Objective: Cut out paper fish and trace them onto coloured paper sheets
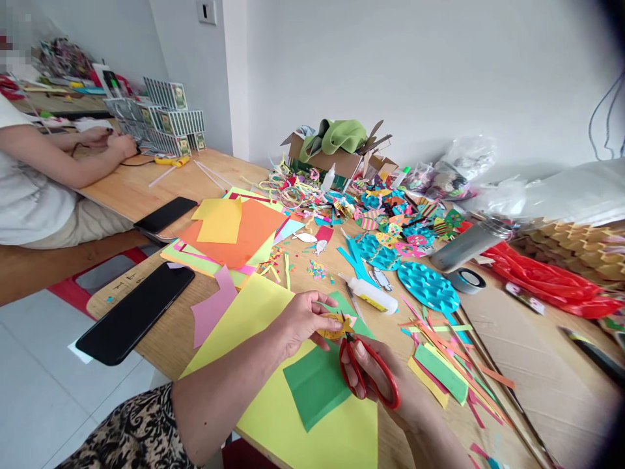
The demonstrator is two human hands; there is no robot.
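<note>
My left hand (pixel 308 319) pinches a small yellow-orange fish-shaped paper cutout (pixel 334 327) between thumb and fingers. Red-handled scissors (pixel 390 385) are in my right hand (pixel 378 370), with fingers through the loops. Their blade tips meet the cutout at its right end. Below both hands lie a green paper sheet (pixel 312 391) and a larger yellow sheet (pixel 263 293). A white glue bottle (pixel 374 295) rests on its side just beyond my hands.
Blue oval paper pieces (pixel 428 286), paper strips (pixel 442 371) and a metal flask (pixel 469 244) lie to the right. Two phones (pixel 139 312) and stacked coloured paper (pixel 254 228) are on the left. A cardboard box (pixel 327 159) stands behind. Another person's hands (pixel 120 144) work at far left.
</note>
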